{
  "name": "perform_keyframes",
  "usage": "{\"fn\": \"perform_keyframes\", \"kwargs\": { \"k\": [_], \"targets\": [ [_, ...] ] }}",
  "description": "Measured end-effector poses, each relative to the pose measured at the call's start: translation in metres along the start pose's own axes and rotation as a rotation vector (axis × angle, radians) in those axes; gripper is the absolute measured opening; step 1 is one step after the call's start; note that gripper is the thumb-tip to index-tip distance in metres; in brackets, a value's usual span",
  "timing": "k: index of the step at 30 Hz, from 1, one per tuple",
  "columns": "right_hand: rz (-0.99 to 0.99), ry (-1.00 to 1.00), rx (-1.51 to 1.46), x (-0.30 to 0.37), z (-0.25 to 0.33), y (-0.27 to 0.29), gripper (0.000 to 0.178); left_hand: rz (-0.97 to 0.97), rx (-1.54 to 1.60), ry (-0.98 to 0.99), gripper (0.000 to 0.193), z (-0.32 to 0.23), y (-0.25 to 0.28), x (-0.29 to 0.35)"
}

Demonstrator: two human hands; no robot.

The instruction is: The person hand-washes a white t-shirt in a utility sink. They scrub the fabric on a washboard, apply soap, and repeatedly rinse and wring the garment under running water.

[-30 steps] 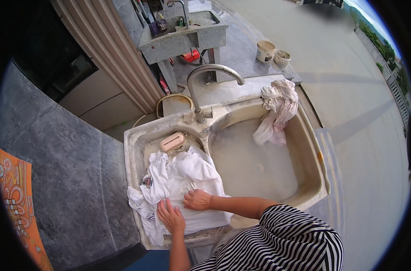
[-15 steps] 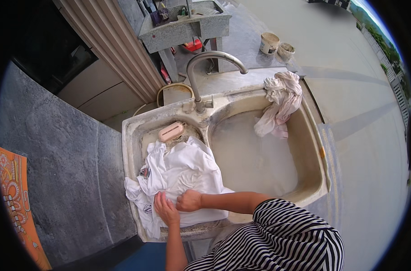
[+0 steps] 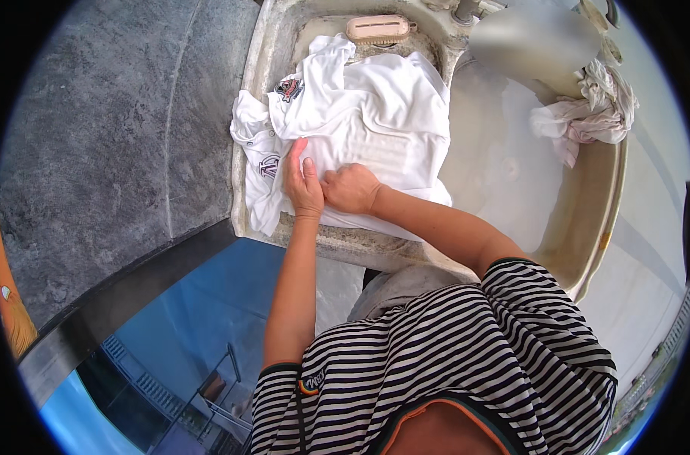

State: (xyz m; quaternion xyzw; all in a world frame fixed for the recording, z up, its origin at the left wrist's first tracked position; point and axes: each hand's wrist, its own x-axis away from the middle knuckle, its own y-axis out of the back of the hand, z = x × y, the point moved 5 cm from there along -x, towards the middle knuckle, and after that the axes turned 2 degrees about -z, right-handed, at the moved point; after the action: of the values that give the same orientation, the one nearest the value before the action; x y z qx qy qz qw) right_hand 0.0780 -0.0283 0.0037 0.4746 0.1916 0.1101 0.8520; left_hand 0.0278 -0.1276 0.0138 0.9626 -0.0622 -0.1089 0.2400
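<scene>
A wet white polo shirt (image 3: 394, 102) with dark emblems is spread over the left, smaller basin of a worn double sink (image 3: 242, 193). Ridges show through the cloth at its middle. My left hand (image 3: 305, 182) rests on the shirt beside the collar, fingers stretched out and thumb raised. Close to its right, my right hand (image 3: 351, 188) is closed into a fist on the shirt, knuckles up. Its fingertips are hidden, and cloth seems to be gathered in them. Beyond the shirt lies an oblong pink case (image 3: 378, 29) with a slot along its top.
The right basin holds cloudy water (image 3: 504, 159). A twisted pale cloth (image 3: 606, 98) hangs over its far right rim. The tap's base (image 3: 466, 10) stands between the basins at the back. A dark grey counter (image 3: 102, 114) adjoins the sink on the left.
My view has tilted down, so the tap's spout and second sink have left it. Against the shirt, my left hand has turned more upright; my right fist remains beside it.
</scene>
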Motion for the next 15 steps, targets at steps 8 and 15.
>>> {"fn": "perform_keyframes", "kwargs": {
  "k": [8, 15],
  "targets": [
    [-0.015, -0.53, 0.294, -0.023, -0.166, 0.074, 0.043, 0.028, -0.092, -0.131, 0.045, -0.001, -0.006, -0.007],
    [-0.132, 0.02, 0.14, 0.042, 0.004, 0.038, 0.032, 0.031, -0.175, -0.209, 0.039, 0.001, -0.003, -0.007]
  ]
}}
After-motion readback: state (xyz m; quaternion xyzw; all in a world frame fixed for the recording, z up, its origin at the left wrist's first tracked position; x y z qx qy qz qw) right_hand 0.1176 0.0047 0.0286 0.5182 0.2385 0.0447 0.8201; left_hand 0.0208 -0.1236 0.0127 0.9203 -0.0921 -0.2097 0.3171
